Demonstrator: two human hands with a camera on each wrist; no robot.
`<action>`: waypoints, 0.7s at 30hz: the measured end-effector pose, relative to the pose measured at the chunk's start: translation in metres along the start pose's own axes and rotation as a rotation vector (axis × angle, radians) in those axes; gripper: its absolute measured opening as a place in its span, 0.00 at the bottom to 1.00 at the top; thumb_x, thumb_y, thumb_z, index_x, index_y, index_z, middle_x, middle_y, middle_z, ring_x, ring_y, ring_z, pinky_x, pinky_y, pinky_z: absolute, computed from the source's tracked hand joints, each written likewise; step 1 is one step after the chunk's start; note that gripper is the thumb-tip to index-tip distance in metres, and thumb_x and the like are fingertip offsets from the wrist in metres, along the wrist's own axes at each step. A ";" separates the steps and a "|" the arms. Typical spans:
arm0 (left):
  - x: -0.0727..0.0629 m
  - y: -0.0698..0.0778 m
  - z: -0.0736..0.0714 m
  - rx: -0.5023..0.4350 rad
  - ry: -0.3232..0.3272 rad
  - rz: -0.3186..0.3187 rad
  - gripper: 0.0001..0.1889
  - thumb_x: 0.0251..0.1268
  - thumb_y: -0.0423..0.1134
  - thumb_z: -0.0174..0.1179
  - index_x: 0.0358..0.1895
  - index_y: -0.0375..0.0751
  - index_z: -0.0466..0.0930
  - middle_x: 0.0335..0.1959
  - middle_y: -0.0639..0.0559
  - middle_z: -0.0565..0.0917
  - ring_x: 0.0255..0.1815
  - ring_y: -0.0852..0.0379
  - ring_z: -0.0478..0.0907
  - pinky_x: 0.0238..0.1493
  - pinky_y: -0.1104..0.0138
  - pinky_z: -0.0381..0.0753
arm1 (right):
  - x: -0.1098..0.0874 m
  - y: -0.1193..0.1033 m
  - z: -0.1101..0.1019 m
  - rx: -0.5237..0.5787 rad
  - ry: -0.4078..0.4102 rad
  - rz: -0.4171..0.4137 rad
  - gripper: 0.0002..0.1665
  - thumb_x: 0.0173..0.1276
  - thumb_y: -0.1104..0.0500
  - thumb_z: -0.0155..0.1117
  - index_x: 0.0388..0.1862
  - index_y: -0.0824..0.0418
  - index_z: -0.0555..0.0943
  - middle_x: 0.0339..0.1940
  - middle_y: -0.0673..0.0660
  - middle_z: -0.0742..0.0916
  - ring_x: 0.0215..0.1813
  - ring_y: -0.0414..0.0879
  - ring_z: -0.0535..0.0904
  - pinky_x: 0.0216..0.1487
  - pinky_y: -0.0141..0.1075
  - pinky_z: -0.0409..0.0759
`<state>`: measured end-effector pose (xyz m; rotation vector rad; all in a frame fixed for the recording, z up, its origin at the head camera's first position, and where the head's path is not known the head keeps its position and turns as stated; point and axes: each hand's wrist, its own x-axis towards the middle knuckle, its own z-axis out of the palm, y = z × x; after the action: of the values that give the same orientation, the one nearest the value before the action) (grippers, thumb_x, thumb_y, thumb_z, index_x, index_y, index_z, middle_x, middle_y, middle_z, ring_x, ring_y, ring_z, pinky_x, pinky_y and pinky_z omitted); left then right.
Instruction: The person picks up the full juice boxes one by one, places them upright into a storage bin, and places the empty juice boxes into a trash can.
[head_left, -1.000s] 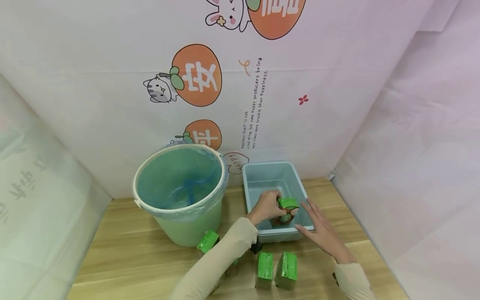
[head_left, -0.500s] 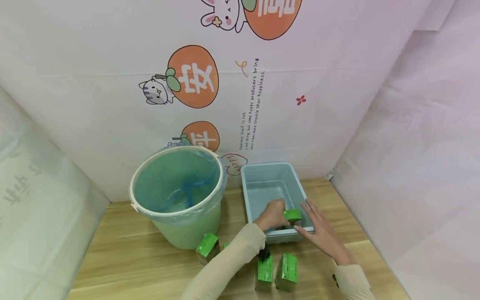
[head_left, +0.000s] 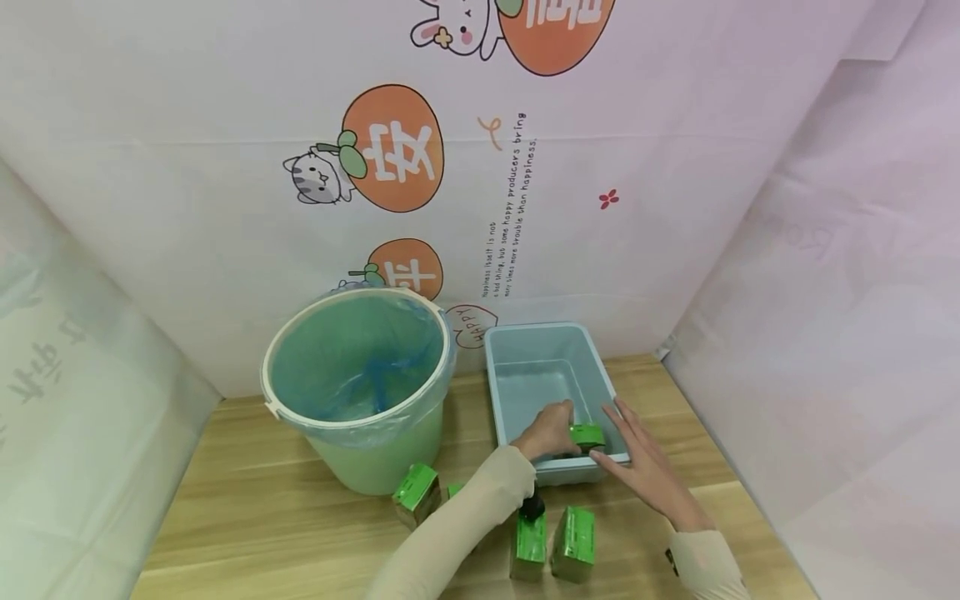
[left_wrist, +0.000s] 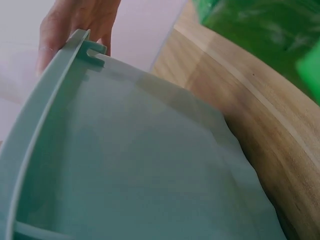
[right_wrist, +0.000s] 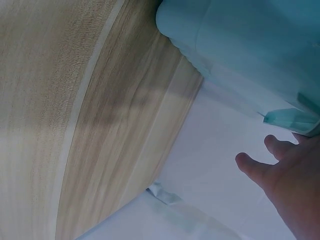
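Inside the light blue plastic bin (head_left: 536, 371), my left hand (head_left: 546, 432) grips a small box with a green top (head_left: 588, 436) near the front right corner. Its fingers are on the far side, and the lower part of the box is hidden by the bin wall and the hand. My right hand (head_left: 651, 477) rests at the bin's right rim, fingers spread and fairly straight. The right wrist view shows this hand (right_wrist: 295, 182) beside the outer wall of the bin (right_wrist: 250, 45). The left wrist view is mostly filled by the bin's front wall (left_wrist: 150, 150).
Left of the bin stands a large green bucket (head_left: 390, 450) lined with a clear bag. In front are green-topped boxes (head_left: 529, 546), one more (head_left: 574, 543) beside it, and another (head_left: 417, 493) by the bucket. A further one is mostly behind my left sleeve. Printed cloth walls enclose the wooden table (head_left: 247, 517).
My left hand has lowered the green-topped box into the bin and moved it toward the front right corner. My right hand has stayed at the rim.
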<state>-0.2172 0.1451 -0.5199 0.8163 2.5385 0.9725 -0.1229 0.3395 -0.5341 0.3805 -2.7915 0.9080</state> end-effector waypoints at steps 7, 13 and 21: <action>-0.006 -0.006 -0.002 -0.049 -0.008 -0.034 0.22 0.60 0.35 0.80 0.52 0.36 0.78 0.42 0.46 0.83 0.38 0.56 0.81 0.38 0.68 0.81 | 0.003 0.001 0.004 0.006 -0.013 0.001 0.48 0.76 0.46 0.68 0.86 0.61 0.59 0.87 0.68 0.56 0.80 0.78 0.56 0.64 0.82 0.60; -0.011 -0.001 -0.010 -0.013 -0.016 -0.044 0.31 0.63 0.42 0.79 0.66 0.37 0.77 0.56 0.45 0.84 0.54 0.54 0.83 0.49 0.66 0.84 | 0.003 -0.002 0.001 0.013 -0.006 -0.004 0.47 0.76 0.48 0.68 0.86 0.61 0.60 0.87 0.69 0.56 0.79 0.79 0.57 0.63 0.82 0.62; -0.036 0.006 -0.037 -0.033 0.041 0.015 0.30 0.64 0.39 0.77 0.68 0.40 0.77 0.60 0.47 0.83 0.56 0.54 0.82 0.50 0.67 0.83 | 0.001 -0.005 -0.002 0.000 -0.015 0.006 0.48 0.76 0.47 0.68 0.86 0.59 0.59 0.87 0.67 0.55 0.79 0.79 0.56 0.61 0.84 0.60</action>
<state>-0.2032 0.1079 -0.4859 0.8150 2.5469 1.0435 -0.1223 0.3370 -0.5295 0.3800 -2.8074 0.9109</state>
